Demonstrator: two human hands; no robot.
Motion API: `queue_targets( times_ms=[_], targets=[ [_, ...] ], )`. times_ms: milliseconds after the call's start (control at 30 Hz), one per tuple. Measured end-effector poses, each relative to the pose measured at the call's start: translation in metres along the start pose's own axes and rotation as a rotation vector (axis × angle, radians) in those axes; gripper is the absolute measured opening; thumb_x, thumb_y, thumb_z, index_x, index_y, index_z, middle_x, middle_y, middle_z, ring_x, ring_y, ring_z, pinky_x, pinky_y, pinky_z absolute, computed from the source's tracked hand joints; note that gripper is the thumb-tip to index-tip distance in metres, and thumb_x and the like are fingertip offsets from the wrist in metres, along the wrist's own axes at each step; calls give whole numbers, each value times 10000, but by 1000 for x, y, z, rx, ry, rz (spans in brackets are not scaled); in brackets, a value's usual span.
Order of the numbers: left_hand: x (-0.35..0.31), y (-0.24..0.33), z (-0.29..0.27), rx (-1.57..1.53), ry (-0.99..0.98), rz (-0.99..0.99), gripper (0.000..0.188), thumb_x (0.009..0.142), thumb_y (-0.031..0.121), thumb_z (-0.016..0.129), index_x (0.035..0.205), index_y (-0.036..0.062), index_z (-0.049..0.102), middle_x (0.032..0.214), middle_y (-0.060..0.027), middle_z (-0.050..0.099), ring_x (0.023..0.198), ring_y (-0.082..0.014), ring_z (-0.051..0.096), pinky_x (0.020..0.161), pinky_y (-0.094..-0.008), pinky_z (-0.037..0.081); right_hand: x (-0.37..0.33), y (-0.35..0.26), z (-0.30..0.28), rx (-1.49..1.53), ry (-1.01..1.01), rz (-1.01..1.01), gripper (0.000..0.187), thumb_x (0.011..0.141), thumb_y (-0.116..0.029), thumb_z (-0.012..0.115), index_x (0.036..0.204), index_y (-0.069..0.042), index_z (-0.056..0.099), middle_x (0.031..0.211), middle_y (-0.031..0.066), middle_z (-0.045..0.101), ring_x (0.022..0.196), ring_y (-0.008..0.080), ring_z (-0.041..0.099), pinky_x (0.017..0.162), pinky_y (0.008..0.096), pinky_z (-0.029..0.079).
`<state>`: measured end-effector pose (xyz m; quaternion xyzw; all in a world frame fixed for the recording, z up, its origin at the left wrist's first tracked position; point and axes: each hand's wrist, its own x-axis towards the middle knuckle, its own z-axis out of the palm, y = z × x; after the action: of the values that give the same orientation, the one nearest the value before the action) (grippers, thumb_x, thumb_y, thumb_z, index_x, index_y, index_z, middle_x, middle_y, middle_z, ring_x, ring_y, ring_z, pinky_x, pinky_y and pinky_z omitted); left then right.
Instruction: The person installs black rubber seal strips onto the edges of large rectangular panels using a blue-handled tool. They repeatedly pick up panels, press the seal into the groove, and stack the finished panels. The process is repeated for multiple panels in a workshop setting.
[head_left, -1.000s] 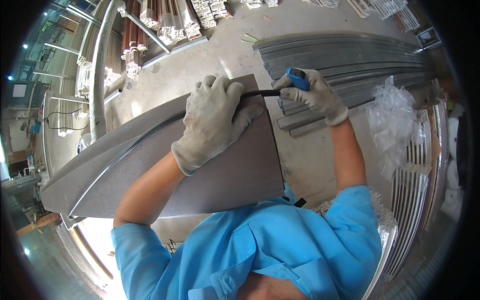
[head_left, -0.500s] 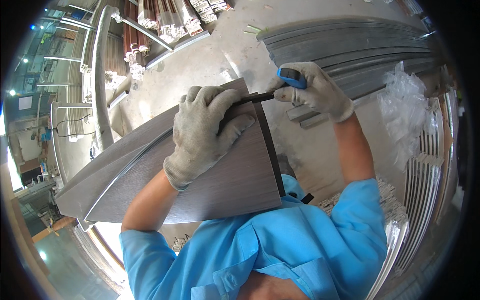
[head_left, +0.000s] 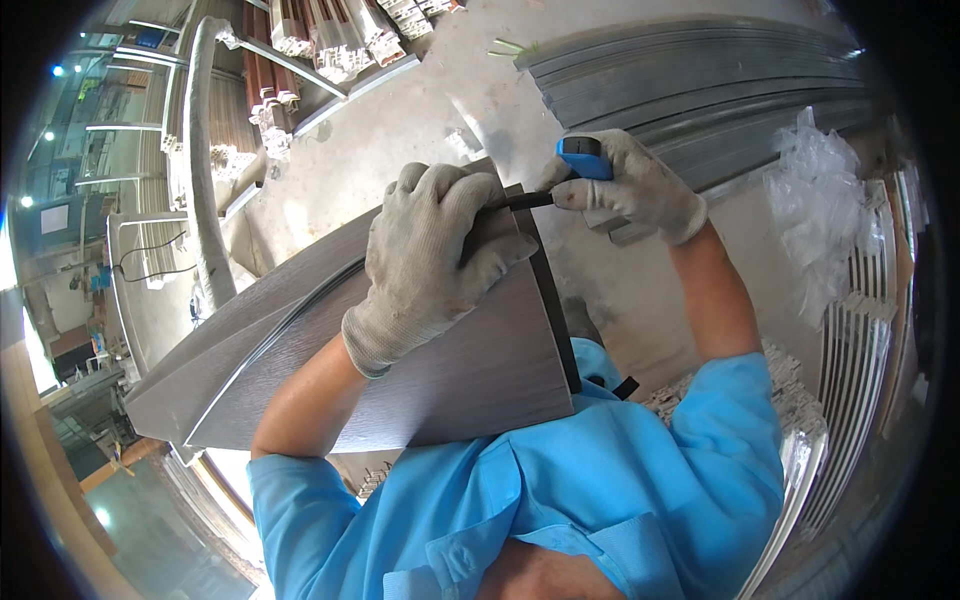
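Observation:
A long grey wood-grain panel [head_left: 480, 360] lies across in front of me, its end edged in black. Along its face runs a groove with a black strip [head_left: 325, 290]. My left hand [head_left: 425, 265], in a pale knit glove, curls over the strip near the panel's end, the thumb lying on the face. A short dark length [head_left: 530, 200] sticks out past the end to my right hand. My right hand [head_left: 640, 185], also gloved, is closed round a blue-and-black handled tool [head_left: 585, 157]; its working end cannot be made out. Right thumb and forefinger meet at the dark length.
Dark grey profiles [head_left: 690, 90] lie stacked on the floor at the far right, with crumpled clear plastic [head_left: 820, 220] near them. Bundled brown profiles [head_left: 330, 40] stand at the far left beside a wrapped rack post [head_left: 205, 160]. More pale profiles [head_left: 855, 360] lie at the right.
The panel has shifted slightly right, and my left hand has slid right toward its end. The gap between my hands has narrowed; my right hand has barely moved.

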<state>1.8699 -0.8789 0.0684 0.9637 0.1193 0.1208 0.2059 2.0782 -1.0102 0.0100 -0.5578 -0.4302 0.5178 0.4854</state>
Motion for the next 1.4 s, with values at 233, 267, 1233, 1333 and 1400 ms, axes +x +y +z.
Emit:
queue_targets(
  times_ms=[233,267,1233,1333,1400],
  targets=[
    [8,-1,2,-64,-138,-14,393,819,301,761,1095,39,665,997,-121,634,937,-297,578,832,-424,466,0,-2,-4,-144,0,15,361,884,-296,769,1113,-43,650,825,6,606,721,79,554,634,225,460],
    [5,-4,-1,-83,-130,-6,370,829,301,755,1096,58,675,989,-115,637,943,-292,582,835,-417,469,-3,-6,-6,-170,35,-10,399,898,-311,759,1149,-36,616,808,-4,577,681,64,530,590,222,450],
    [-171,-115,-103,60,259,-356,112,860,-5,653,972,2,655,816,-128,650,743,-257,640,708,-345,499,-3,-79,-17,-712,105,-110,544,964,-514,591,1147,-6,651,949,59,640,806,147,596,726,285,492],
    [-166,-118,-101,-7,225,-416,78,856,44,668,914,-8,667,786,-125,637,704,-262,606,686,-350,482,4,-77,-8,-930,110,-279,490,915,-470,666,1138,-34,661,913,93,688,780,172,655,719,297,517],
    [-163,-120,-100,-55,206,-436,96,850,81,673,873,-13,669,759,-121,624,673,-263,578,662,-353,466,9,-77,-2,-1050,97,-298,427,882,-439,700,1096,-70,679,787,100,704,712,187,698,665,315,535]
  ],
)
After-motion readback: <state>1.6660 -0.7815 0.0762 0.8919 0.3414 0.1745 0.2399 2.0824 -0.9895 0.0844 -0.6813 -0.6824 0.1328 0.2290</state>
